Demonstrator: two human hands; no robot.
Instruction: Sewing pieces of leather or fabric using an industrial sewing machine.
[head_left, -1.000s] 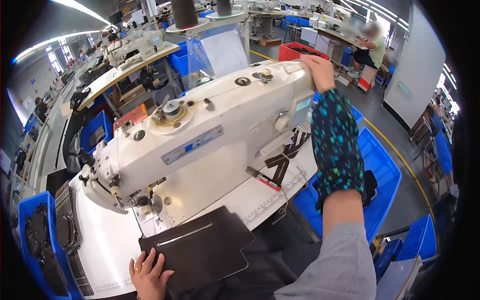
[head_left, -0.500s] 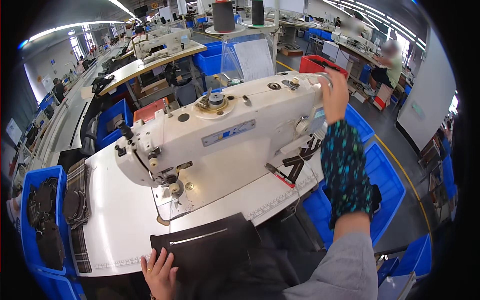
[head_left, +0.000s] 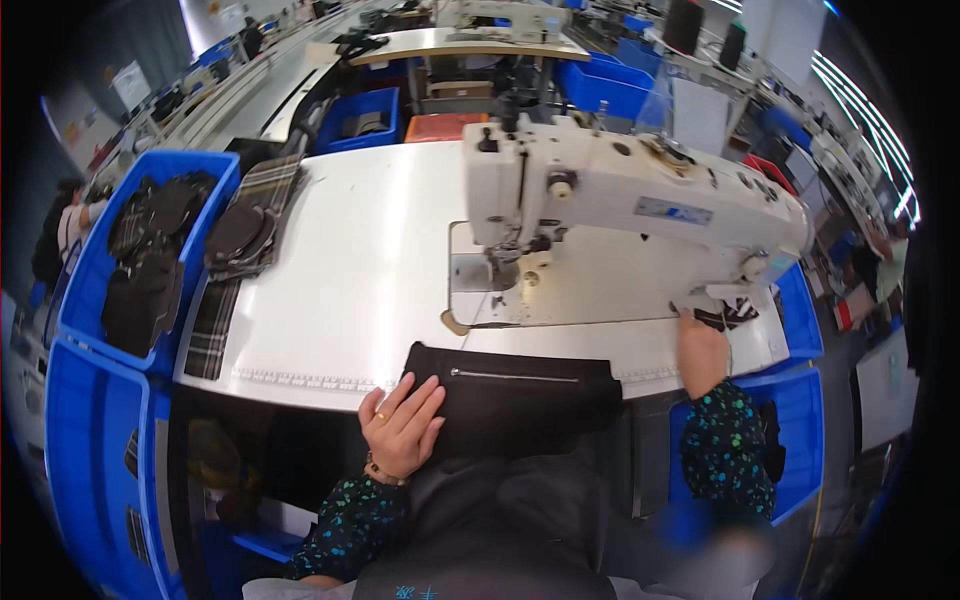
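Note:
My left hand [head_left: 402, 425] lies on the left end of a black fabric piece [head_left: 520, 410], fingers extended. A silvery zipper [head_left: 515, 376] runs along the top of that piece, which hangs over the table's front edge toward my lap. On the right of the table, my right hand [head_left: 704, 350] is closed, beside some dark strips [head_left: 735, 314]; what it grips, if anything, is hidden. The white sewing machine [head_left: 640, 190] stands behind the fabric, which lies apart from its needle area [head_left: 500, 272].
Dark and plaid cut pieces [head_left: 245, 230] are stacked on the left of the white table [head_left: 350, 250]. A blue bin [head_left: 85, 290] of dark pieces stands beyond them, with another blue bin [head_left: 75, 420] nearer. More blue bins [head_left: 800, 430] sit at the right.
My right hand has come down from the machine's right end to the tabletop, where red-handled thread snips lay. My left hand stays on the fabric. The view has turned left and down.

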